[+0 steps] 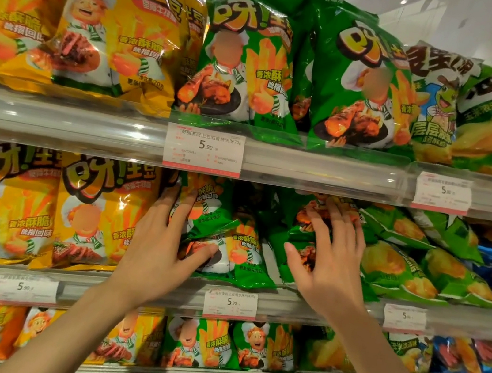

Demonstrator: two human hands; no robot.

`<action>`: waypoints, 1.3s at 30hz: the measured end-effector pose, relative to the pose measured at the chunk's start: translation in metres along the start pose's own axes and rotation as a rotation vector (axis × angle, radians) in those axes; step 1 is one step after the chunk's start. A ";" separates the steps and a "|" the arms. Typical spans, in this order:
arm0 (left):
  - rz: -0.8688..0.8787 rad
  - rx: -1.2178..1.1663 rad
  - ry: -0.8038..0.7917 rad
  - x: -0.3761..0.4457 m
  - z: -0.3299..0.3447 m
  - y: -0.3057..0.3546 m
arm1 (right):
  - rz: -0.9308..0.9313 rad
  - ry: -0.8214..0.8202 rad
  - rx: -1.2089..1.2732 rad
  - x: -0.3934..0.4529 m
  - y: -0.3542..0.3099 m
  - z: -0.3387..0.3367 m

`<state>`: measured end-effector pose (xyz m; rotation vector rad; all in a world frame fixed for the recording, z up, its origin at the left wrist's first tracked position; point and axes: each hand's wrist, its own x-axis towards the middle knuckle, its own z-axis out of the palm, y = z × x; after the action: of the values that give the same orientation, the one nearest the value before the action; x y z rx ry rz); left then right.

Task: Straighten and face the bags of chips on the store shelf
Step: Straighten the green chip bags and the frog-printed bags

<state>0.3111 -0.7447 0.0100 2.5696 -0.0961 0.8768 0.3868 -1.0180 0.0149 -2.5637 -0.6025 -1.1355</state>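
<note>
On the middle shelf (283, 308) stand green chip bags, some slumped and tilted. My left hand (161, 244) lies on the left green bag (229, 241), fingers reaching up its left edge and thumb pressed across its lower front. My right hand (327, 257) rests with spread, nearly straight fingers on the crumpled green bag (302, 227) to its right, which leans over. Between the two bags a dark gap shows. Upright green bags (241, 63) stand on the shelf above.
Yellow bags (73, 207) of the same brand fill the left of each shelf. Lighter green and blue bags (411, 270) lie tipped over on the right. Price tags (204, 149) hang on clear shelf rails. A lower shelf (213, 345) holds more bags.
</note>
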 end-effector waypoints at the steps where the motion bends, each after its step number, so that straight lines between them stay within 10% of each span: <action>1: 0.000 0.001 0.002 0.000 0.000 0.000 | 0.011 -0.007 0.003 0.001 0.001 0.000; 12: -0.019 -0.090 0.048 0.002 0.001 -0.002 | -0.159 0.112 0.210 -0.008 -0.042 -0.019; 25: -0.028 -0.287 -0.083 0.002 -0.019 -0.004 | 0.391 -0.567 0.519 0.076 -0.111 0.001; 39: -0.350 -0.666 -0.056 0.017 -0.040 -0.015 | 0.556 -0.422 0.791 0.031 -0.100 -0.020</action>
<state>0.3045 -0.7135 0.0431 1.9074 0.0418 0.5225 0.3454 -0.9304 0.0596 -2.0378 -0.2896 -0.1101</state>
